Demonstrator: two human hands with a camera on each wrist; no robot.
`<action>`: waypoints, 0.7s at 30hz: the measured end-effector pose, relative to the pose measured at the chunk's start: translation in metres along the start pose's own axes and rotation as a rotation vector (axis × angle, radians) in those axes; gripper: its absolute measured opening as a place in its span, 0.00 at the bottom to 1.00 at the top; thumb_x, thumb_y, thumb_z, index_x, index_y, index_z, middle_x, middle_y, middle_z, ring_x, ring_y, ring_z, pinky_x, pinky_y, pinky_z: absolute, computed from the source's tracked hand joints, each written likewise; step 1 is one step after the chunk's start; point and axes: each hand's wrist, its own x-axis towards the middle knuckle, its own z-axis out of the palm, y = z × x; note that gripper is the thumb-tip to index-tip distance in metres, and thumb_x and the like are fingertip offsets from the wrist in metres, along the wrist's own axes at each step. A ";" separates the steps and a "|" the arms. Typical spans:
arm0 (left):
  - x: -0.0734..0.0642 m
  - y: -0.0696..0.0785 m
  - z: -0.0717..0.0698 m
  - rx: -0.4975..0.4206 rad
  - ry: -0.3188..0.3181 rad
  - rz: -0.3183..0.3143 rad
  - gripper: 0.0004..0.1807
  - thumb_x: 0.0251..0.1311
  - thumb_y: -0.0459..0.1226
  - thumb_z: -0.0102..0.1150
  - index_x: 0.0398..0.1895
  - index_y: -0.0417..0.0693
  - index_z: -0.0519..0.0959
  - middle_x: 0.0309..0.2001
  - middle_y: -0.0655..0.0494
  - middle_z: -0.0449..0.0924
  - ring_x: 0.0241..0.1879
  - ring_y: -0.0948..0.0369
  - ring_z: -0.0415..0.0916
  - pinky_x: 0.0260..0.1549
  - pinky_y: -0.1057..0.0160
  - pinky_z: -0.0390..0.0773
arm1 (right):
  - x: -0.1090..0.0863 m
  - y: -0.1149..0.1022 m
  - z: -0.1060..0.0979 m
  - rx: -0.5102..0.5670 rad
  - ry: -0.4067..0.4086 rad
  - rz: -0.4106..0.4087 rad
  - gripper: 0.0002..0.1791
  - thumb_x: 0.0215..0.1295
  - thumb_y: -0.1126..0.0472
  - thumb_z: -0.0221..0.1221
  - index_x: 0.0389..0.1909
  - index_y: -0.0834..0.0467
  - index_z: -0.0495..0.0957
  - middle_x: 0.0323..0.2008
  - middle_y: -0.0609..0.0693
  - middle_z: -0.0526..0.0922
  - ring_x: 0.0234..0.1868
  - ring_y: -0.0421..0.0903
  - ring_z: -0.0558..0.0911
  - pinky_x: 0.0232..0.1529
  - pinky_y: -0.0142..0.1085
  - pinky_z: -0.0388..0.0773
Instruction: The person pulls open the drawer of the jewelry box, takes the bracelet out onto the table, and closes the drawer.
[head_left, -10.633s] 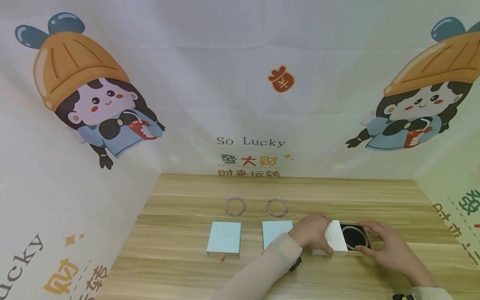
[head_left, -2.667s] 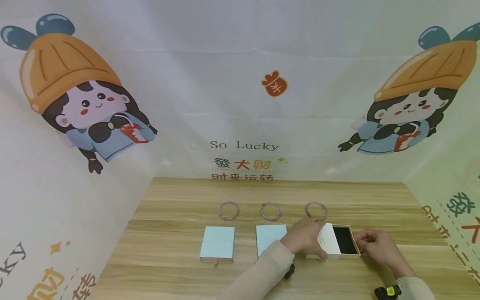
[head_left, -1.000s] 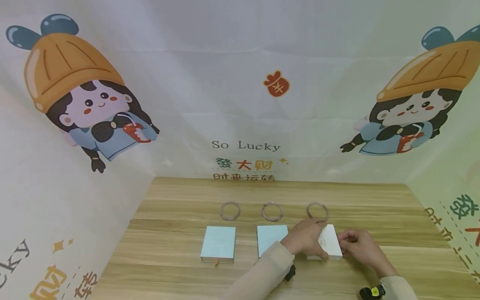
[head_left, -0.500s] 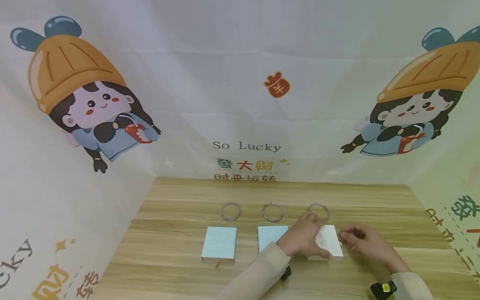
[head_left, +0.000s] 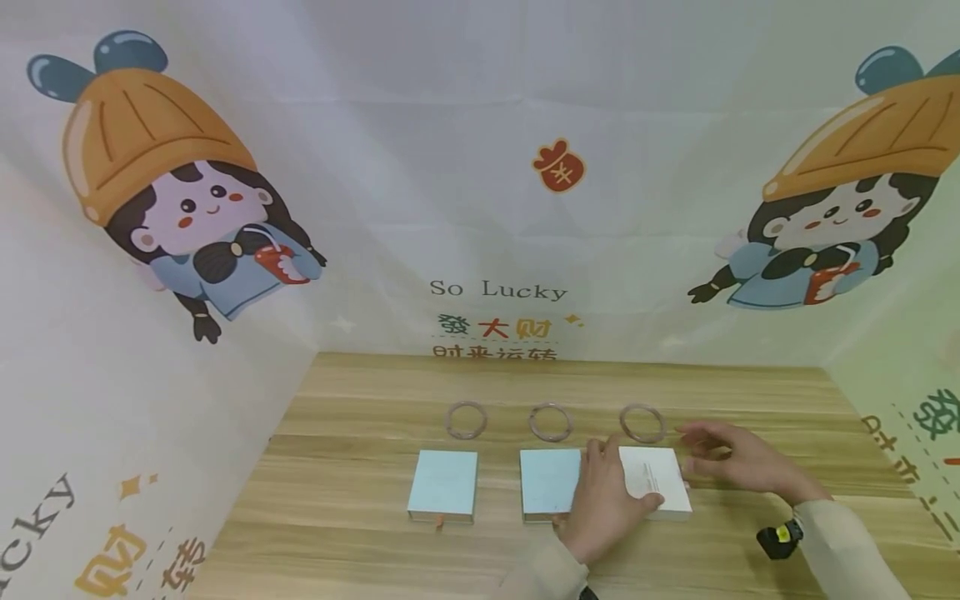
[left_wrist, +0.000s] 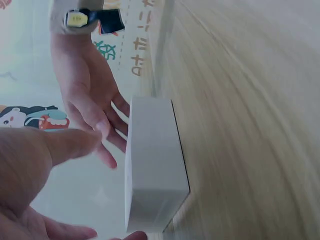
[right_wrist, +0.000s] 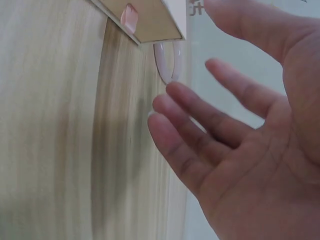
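Observation:
A white drawer box lies closed at the right of the row, its pink ribbon tab showing in the right wrist view. My left hand is spread at the box's left side, overlapping the blue box beside it. In the left wrist view its thumb stands off the white box. My right hand has loosely extended fingers just right of the white box and holds nothing. Behind the white box lies a pale bangle, near the right fingertips in the head view.
Two more bangles lie to the left, a middle bangle and a left bangle. Another light blue box with an orange tab sits at the left of the row. A printed cloth backdrop rises behind the wooden table.
Earlier a bangle came out of the white box and was placed behind it, then the drawer slid shut. Now the left hand has eased leftward off the box and the right hand has opened.

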 end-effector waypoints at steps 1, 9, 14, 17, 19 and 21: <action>-0.002 0.001 0.001 0.005 0.011 -0.011 0.52 0.48 0.52 0.80 0.72 0.39 0.67 0.59 0.46 0.72 0.59 0.54 0.74 0.60 0.61 0.81 | 0.002 0.000 -0.001 0.007 -0.024 -0.021 0.35 0.66 0.52 0.68 0.68 0.65 0.71 0.59 0.66 0.81 0.56 0.60 0.81 0.52 0.51 0.85; -0.009 0.005 0.009 0.042 0.016 -0.025 0.45 0.49 0.45 0.80 0.66 0.28 0.71 0.52 0.40 0.77 0.49 0.53 0.80 0.52 0.63 0.84 | 0.013 0.006 -0.003 0.132 -0.203 -0.096 0.36 0.61 0.57 0.71 0.68 0.67 0.72 0.59 0.66 0.81 0.59 0.59 0.82 0.50 0.35 0.85; -0.009 0.003 0.012 0.055 0.030 -0.006 0.42 0.50 0.45 0.79 0.62 0.27 0.74 0.45 0.43 0.78 0.41 0.56 0.81 0.45 0.66 0.84 | 0.015 0.007 0.001 0.189 -0.241 -0.046 0.34 0.61 0.60 0.72 0.65 0.69 0.74 0.57 0.67 0.82 0.56 0.57 0.85 0.45 0.31 0.85; -0.009 0.003 0.013 0.061 0.037 -0.004 0.42 0.50 0.45 0.79 0.62 0.25 0.74 0.45 0.42 0.79 0.41 0.55 0.81 0.44 0.66 0.84 | 0.015 0.006 0.002 0.180 -0.234 -0.032 0.33 0.60 0.60 0.72 0.63 0.69 0.75 0.56 0.67 0.83 0.55 0.57 0.85 0.45 0.32 0.85; -0.009 0.003 0.012 0.062 0.039 -0.005 0.41 0.50 0.45 0.79 0.60 0.25 0.75 0.44 0.42 0.80 0.41 0.55 0.81 0.44 0.65 0.84 | 0.015 0.006 0.002 0.170 -0.225 -0.029 0.32 0.60 0.60 0.72 0.63 0.69 0.76 0.55 0.66 0.84 0.54 0.55 0.85 0.45 0.31 0.85; -0.008 0.003 0.011 0.052 0.037 -0.003 0.39 0.50 0.44 0.79 0.58 0.26 0.76 0.44 0.42 0.80 0.40 0.55 0.81 0.43 0.65 0.84 | 0.014 0.006 0.002 0.149 -0.213 -0.035 0.31 0.60 0.60 0.72 0.62 0.68 0.76 0.53 0.63 0.85 0.52 0.50 0.86 0.45 0.30 0.84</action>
